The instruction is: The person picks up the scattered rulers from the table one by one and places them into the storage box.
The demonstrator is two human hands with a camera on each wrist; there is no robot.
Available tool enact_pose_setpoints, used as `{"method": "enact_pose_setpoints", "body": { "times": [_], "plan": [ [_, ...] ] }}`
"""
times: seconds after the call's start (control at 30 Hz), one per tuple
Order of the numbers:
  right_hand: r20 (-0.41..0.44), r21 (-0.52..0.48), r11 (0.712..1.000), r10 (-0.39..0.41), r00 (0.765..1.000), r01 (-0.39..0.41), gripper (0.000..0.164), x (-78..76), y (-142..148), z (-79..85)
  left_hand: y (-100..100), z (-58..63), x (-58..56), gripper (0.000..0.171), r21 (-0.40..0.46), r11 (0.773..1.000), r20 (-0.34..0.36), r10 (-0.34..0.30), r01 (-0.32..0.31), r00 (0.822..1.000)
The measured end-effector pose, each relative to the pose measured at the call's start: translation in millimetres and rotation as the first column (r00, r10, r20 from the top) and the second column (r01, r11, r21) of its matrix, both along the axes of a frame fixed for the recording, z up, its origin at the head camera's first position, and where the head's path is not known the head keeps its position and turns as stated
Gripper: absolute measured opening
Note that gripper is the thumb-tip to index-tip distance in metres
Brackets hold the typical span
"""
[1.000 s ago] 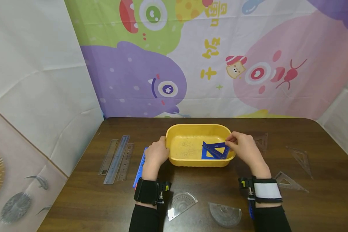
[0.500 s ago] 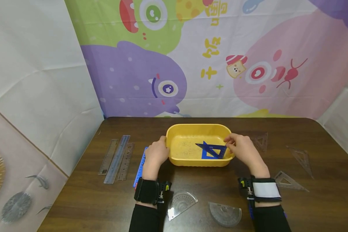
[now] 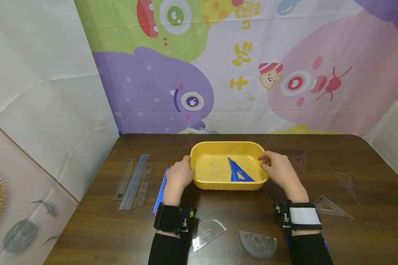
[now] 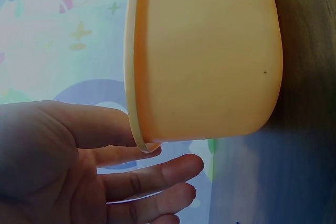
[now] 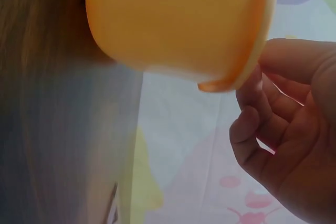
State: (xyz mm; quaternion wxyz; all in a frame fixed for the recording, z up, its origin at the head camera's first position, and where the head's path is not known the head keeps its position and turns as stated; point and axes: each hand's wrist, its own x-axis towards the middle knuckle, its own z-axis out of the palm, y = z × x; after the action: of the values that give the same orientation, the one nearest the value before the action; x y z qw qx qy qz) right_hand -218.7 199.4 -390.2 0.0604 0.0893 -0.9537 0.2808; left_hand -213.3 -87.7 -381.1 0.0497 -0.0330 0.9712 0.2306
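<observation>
A yellow plastic basin [image 3: 215, 186] stands on the table between both hands. At its left end my left hand [image 3: 179, 175] grips the rim; in the left wrist view the thumb goes over the rim and the other fingers spread below. My right hand [image 3: 280, 169] is at the opposite end, thumb over the rim and curled fingers against it, as the right wrist view shows. Inside the basin, toward the right, lies a blue set square [image 3: 234, 167]. Only one blue outline is visible there.
Several rulers [image 3: 134, 182] lie at left, including a blue ruler [image 3: 160, 191] partly behind the left arm. Two clear protractors [image 3: 208, 233] lie in front. Clear set squares [image 3: 331, 208] are at right. Something blue shows beside the right sleeve. A patterned cloth hangs behind.
Two crossed blue set squares showed in the basin earlier, the upper one at the right fingertips. That one swung leftward and left the fingers; one outline shows now. The left hand stayed.
</observation>
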Motion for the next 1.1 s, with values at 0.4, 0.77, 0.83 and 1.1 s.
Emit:
{"method": "enact_pose_setpoints", "body": {
  "times": [0.4,0.77,0.83,1.1],
  "plan": [
    [-0.094,-0.054,0.961,-0.275,0.957,0.27,0.025,6.9,42.5,-7.5,-1.2,-0.7,-0.7,0.043,-0.02,1.0,0.003,-0.001,0.001,1.0],
    [0.092,0.082,0.947,-0.317,0.944,0.31,0.045,4.0,79.3,-27.0,1.5,-4.4,-2.6,0.043,-0.009,1.0,-0.012,-0.016,0.015,1.0],
    [0.137,0.103,0.964,-0.259,0.956,0.246,0.051,2.1,83.6,-31.5,1.4,-4.1,-2.4,0.043,-0.006,1.0,-0.013,-0.014,0.014,1.0],
    [0.294,0.141,0.988,-0.098,0.951,0.058,0.063,0.7,86.6,-42.1,-1.4,-2.6,-0.7,0.043,-0.007,1.0,-0.004,-0.003,0.003,1.0]
  ]
}}
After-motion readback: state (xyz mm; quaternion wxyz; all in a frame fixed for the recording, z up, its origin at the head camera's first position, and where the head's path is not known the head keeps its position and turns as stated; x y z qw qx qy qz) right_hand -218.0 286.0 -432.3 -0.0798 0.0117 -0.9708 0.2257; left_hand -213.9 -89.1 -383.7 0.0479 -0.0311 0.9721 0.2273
